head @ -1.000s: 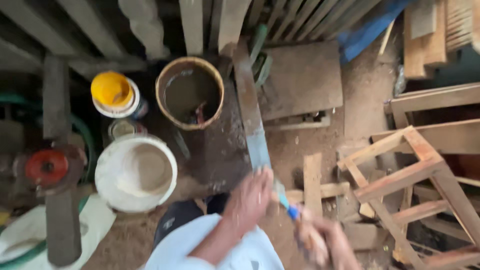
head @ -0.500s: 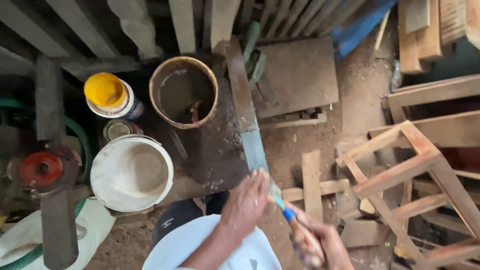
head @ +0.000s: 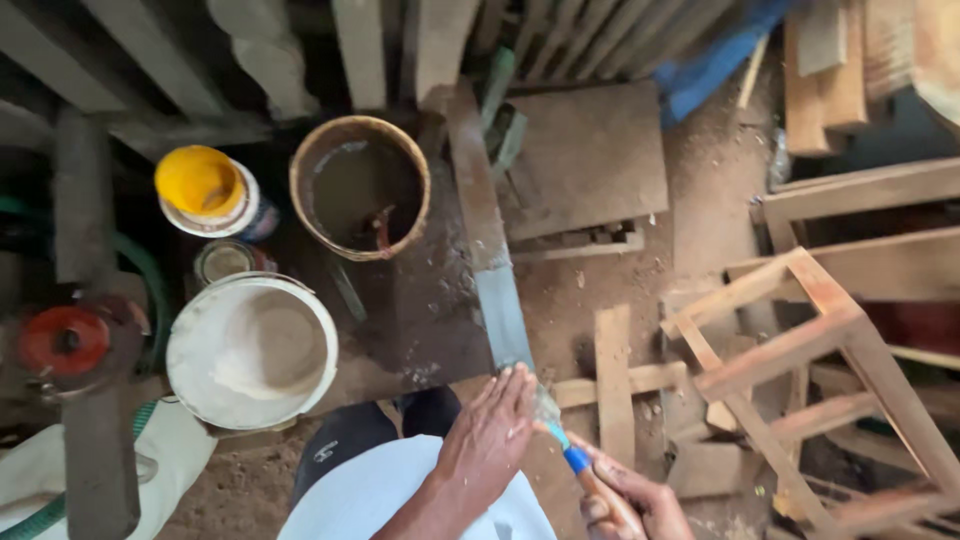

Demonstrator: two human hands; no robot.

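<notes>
Head view, floor workshop. Left hand is pressing flat, fingers spread, on the near end of a long wooden plank, steadying it. Right hand is gripping, fingers closed, a brush whose bristles are meeting the plank at 12 o'clock. White bucket is sitting at 9 o'clock; brown pail at 11.
</notes>
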